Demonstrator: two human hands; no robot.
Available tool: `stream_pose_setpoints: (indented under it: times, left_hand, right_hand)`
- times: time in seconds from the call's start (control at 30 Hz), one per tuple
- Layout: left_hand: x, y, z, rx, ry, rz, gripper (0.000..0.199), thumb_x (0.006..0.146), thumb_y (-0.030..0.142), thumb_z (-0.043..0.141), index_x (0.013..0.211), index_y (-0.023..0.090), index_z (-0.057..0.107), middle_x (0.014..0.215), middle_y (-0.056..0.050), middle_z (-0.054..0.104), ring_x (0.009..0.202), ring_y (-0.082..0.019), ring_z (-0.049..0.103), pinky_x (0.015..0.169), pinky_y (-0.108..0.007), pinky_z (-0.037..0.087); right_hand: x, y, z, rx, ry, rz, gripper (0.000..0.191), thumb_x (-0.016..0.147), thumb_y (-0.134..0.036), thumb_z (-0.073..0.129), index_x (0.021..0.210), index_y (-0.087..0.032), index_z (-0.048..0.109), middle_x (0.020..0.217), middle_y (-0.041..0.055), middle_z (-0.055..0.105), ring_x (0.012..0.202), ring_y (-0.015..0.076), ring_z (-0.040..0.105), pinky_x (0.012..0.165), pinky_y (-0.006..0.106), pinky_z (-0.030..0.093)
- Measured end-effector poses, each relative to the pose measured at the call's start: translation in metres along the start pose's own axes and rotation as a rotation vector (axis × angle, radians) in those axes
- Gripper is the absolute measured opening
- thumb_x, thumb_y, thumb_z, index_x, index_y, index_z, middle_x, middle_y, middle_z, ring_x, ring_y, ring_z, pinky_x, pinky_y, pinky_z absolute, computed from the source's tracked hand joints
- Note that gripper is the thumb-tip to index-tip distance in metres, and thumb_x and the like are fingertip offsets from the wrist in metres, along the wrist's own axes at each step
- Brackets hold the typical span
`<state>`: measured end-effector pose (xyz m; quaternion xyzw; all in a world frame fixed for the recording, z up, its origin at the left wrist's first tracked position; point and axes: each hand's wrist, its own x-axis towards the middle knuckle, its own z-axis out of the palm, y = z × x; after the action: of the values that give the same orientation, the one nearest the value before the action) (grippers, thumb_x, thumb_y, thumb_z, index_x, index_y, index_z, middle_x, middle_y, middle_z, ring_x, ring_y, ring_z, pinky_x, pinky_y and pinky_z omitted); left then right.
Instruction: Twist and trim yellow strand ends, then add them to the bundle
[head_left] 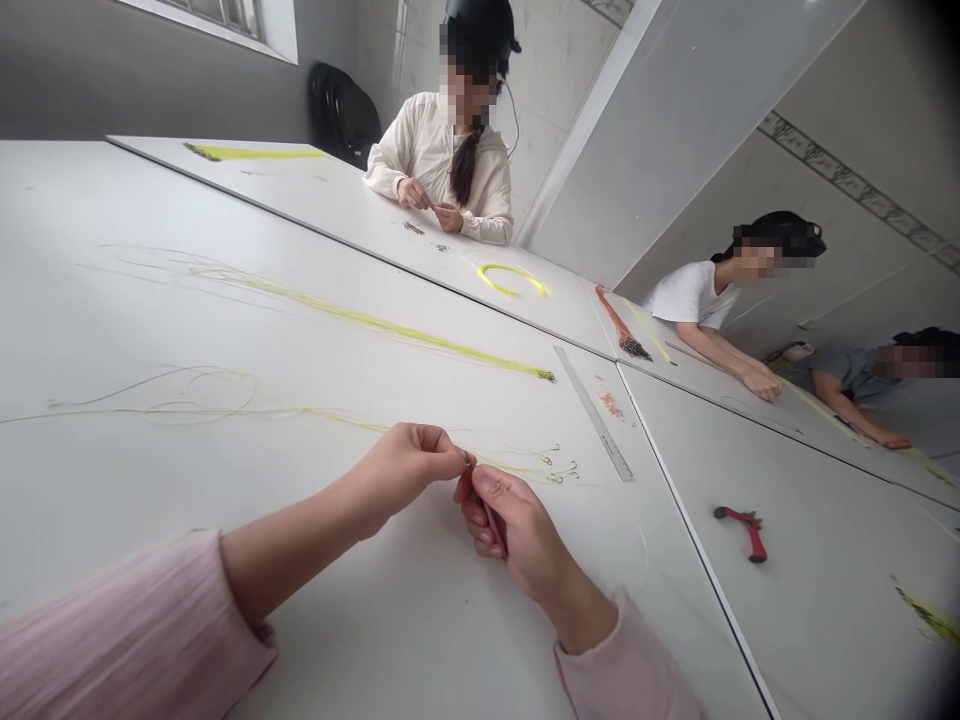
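Observation:
My left hand (405,470) and my right hand (510,525) meet above the white table (420,640), with their fingertips pinching a small dark item (467,459), too small to identify. A thin yellow line (337,418) runs past my hands to several small fishing hooks (559,468) just to the right. A slim, dark reddish piece (493,528) lies against my right palm, partly hidden by my fingers. Farther up the table, a thick bundle of yellow lines (390,332) ends in a dark clump of hooks (545,375).
A steel ruler (596,415) lies beyond my right hand, and red-handled pliers (745,532) sit on the adjoining table. Across the tables, several people work; one person's hands (424,205) are near small dark items. More yellow and orange line bundles lie farther away.

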<state>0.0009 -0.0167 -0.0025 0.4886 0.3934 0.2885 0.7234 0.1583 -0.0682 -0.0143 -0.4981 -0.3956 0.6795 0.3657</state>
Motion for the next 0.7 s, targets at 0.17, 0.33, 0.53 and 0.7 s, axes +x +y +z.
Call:
stream_pose_setpoints:
  times: [0.17, 0.33, 0.53, 0.7]
  left_hand:
    - [-0.0004, -0.0001, 0.0003, 0.014, 0.020, -0.014, 0.017, 0.066, 0.025, 0.064, 0.053, 0.022, 0.054, 0.063, -0.002, 0.066, 0.096, -0.023, 0.061, 0.091, -0.035, 0.040]
    - [0.0024, -0.0015, 0.0025, 0.018, 0.043, -0.018, 0.020, 0.063, 0.027, 0.065, 0.049, 0.022, 0.051, 0.059, -0.001, 0.064, 0.099, -0.024, 0.061, 0.091, -0.035, 0.040]
    - [0.0040, -0.0030, 0.0038, 0.013, 0.093, -0.021, 0.019, 0.060, 0.024, 0.064, 0.048, 0.021, 0.051, 0.057, -0.001, 0.064, 0.099, -0.025, 0.060, 0.088, -0.036, 0.041]
    - [0.0038, -0.0026, 0.0040, 0.012, 0.080, -0.021, 0.017, 0.062, 0.024, 0.063, 0.050, 0.021, 0.051, 0.055, 0.000, 0.062, 0.095, -0.024, 0.062, 0.088, -0.036, 0.040]
  right_hand:
    - [0.0001, 0.0000, 0.0008, -0.009, 0.017, -0.002, 0.032, 0.085, -0.045, 0.050, 0.073, -0.016, 0.052, 0.059, -0.0040, 0.034, 0.047, 0.0058, 0.025, 0.043, 0.022, 0.013]
    - [-0.0004, -0.0007, 0.0005, -0.010, 0.015, 0.010, 0.031, 0.085, -0.045, 0.050, 0.073, -0.016, 0.053, 0.060, -0.0037, 0.034, 0.048, 0.0064, 0.026, 0.043, 0.021, 0.014]
    - [0.0005, 0.0018, 0.0010, -0.026, 0.030, -0.003, 0.033, 0.085, -0.046, 0.050, 0.073, -0.016, 0.052, 0.059, -0.0040, 0.034, 0.047, 0.0060, 0.026, 0.043, 0.021, 0.014]
    - [-0.0003, 0.0017, 0.0001, -0.021, 0.020, 0.004, 0.033, 0.087, -0.045, 0.048, 0.075, -0.015, 0.054, 0.061, -0.0035, 0.035, 0.048, 0.0057, 0.027, 0.043, 0.021, 0.014]
